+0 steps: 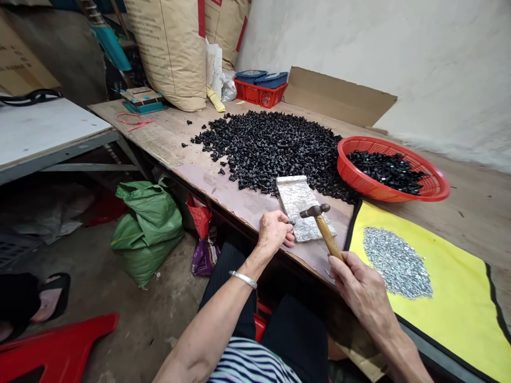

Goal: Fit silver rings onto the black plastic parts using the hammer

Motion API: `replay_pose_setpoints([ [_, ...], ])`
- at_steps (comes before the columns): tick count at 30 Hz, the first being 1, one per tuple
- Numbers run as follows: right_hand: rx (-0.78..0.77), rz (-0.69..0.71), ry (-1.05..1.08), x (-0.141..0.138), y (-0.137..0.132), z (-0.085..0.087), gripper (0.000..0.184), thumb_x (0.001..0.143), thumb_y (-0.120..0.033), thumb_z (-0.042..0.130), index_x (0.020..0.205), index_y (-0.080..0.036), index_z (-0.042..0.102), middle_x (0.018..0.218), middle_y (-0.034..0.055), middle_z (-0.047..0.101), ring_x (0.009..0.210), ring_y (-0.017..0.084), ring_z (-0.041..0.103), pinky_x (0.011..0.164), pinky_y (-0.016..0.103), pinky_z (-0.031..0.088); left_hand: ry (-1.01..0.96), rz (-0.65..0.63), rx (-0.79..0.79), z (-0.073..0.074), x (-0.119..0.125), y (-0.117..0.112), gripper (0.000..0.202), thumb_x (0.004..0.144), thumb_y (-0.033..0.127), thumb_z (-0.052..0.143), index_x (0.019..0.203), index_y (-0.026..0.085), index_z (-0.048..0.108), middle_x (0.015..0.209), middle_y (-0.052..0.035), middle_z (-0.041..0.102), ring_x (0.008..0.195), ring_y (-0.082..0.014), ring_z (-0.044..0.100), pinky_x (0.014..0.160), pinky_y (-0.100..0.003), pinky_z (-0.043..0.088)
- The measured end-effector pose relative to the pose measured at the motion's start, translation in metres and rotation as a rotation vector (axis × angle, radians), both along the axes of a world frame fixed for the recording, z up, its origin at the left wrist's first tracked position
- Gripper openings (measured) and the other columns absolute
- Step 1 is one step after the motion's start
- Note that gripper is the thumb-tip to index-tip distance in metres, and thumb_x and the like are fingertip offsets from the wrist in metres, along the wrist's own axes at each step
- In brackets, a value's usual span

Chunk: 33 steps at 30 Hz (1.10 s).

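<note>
Soft, even indoor light filled the frame, with dim shadow beneath the long wooden workbench [159, 133] and wide-angle curving along the rough white wall [403, 69] at upper right.

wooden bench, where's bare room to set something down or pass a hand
Bare board shows on the wooden bench left of the small black pieces, and right of the red basket, beyond the yellow mat. It's crowded at the front, around the scuffed metal plate and the hammer.
</note>
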State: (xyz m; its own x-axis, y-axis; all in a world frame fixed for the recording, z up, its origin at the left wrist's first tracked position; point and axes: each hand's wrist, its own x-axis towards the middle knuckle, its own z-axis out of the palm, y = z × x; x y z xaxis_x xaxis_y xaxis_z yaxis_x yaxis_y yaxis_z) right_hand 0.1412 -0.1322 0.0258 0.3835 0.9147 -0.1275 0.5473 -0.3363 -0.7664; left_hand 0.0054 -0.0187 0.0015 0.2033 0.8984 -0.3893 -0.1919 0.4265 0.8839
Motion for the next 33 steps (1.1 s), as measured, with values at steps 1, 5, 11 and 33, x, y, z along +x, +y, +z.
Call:
replay_pose_setpoints([
  [1, 0.038, 0.024, -0.109, -0.001, -0.002, -0.002, 0.032, 0.076, -0.049, 0.049, 0.074, -0.018, 0.056, 0.052, -0.0004, 0.05, 0.044, 0.012, 0.046, 0.041, 0.023, 0.035, 0.001, 0.001, 0.007, 0.0, 0.0, 0.0, 0.014, 0.059, 0.004, 0.052, 0.062, 0.015, 0.045, 0.037, 0.0044, 0.048, 0.032, -0.0111, 0.05, 0.033, -0.021, 0.046],
  [5, 0.17, 0.088, -0.459, -0.007, -0.004, -0.003, 0.035, 0.083, -0.047, 0.038, 0.08, -0.018, 0.058, 0.057, 0.0036, 0.057, 0.045, 0.015, 0.051, 0.048, 0.026, 0.037, 0.017, 0.007, 0.021, -0.002, 0.001, 0.0, 0.014, 0.059, 0.005, 0.054, 0.061, 0.016, 0.045, 0.036, 0.0046, 0.048, 0.031, -0.011, 0.05, 0.033, -0.021, 0.046],
  [11, 0.385, 0.041, -0.686, -0.019, -0.004, 0.011, 0.037, 0.088, -0.043, 0.036, 0.088, -0.014, 0.06, 0.055, 0.0021, 0.055, 0.04, 0.011, 0.046, 0.045, 0.023, 0.033, 0.028, -0.001, 0.007, -0.002, 0.001, -0.001, 0.013, 0.06, 0.003, 0.051, 0.063, 0.016, 0.046, 0.032, 0.0053, 0.046, 0.028, -0.0113, 0.047, 0.031, -0.021, 0.044],
  [33, 0.28, 0.099, -0.993, -0.032, -0.006, -0.007, 0.031, 0.091, -0.03, 0.034, 0.082, -0.014, 0.058, 0.052, 0.0009, 0.053, 0.035, 0.009, 0.04, 0.041, 0.024, 0.024, -0.001, 0.026, -0.034, 0.0, 0.001, 0.0, 0.017, 0.06, 0.006, 0.058, 0.061, 0.016, 0.045, 0.029, 0.0068, 0.042, 0.027, -0.0105, 0.045, 0.033, -0.022, 0.045],
])
